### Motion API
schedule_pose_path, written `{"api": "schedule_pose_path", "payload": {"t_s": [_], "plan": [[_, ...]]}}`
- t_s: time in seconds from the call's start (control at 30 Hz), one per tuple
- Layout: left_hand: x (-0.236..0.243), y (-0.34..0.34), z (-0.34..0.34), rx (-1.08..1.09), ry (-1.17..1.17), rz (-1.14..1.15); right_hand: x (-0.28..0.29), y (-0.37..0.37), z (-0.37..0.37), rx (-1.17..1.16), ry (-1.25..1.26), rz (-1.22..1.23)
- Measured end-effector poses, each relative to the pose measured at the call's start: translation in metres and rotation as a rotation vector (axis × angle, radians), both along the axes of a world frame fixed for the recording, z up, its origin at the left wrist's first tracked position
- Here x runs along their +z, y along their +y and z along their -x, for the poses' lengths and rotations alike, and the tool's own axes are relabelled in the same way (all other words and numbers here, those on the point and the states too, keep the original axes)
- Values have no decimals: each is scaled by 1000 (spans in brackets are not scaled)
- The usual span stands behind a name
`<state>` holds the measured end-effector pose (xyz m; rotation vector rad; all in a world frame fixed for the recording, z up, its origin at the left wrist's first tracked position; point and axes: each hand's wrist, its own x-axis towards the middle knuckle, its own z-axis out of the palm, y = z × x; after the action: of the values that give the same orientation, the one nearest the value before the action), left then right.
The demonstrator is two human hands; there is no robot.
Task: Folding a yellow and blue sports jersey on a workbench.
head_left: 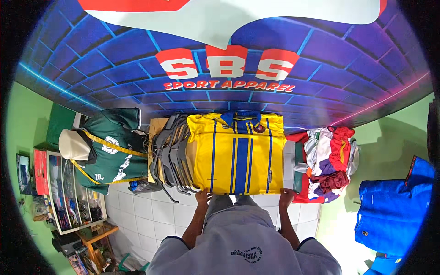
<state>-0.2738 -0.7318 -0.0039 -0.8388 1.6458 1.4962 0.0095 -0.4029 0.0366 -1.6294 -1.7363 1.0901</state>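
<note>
Yellow short-sleeved sports jersey with blue vertical stripes and a blue collar (236,153), spread flat, front up, on a low surface, collar toward the wall, hem toward the body. Left hand (202,196) at the hem's left corner, fingers curled over the fabric edge, grip closed on the jersey. Right hand (286,197) at the hem's right corner, likewise pinching the hem, grip closed on the jersey. Both bare forearms rising from the lower edge on either side of a grey shirt front.

Just left of the jersey, touching or nearly touching its sleeve: a fanned stack of dark grey plastic clothes hangers (172,153), resting on a light brown board (156,126). Further left, a dark green sports shirt with white lettering (112,151) on a white torso form (75,144), a yellow measuring tape (112,146) draped across it. Just right of the jersey, a heap of mixed garments in red, white and purple (327,162). Well apart on the far right, a bright blue garment (394,206) against the green wall.

Behind everything, a blue brick-pattern wall banner with red and white lettering (137,68). Below, white tiled floor (151,211). At far left, a shelf of flat framed items (68,192) and a small wooden stand (98,238) with clutter too small to tell.
</note>
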Motion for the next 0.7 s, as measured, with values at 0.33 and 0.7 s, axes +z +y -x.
{"api": "schedule_pose_path", "payload": {"t_s": [0.33,0.7], "plan": [[-80,-90,-35,-764,494,7,-45,-34,-51,105,50,-78],[-76,-92,-48,-805,501,42,-73,-42,-79,269,-351,-1]]}}
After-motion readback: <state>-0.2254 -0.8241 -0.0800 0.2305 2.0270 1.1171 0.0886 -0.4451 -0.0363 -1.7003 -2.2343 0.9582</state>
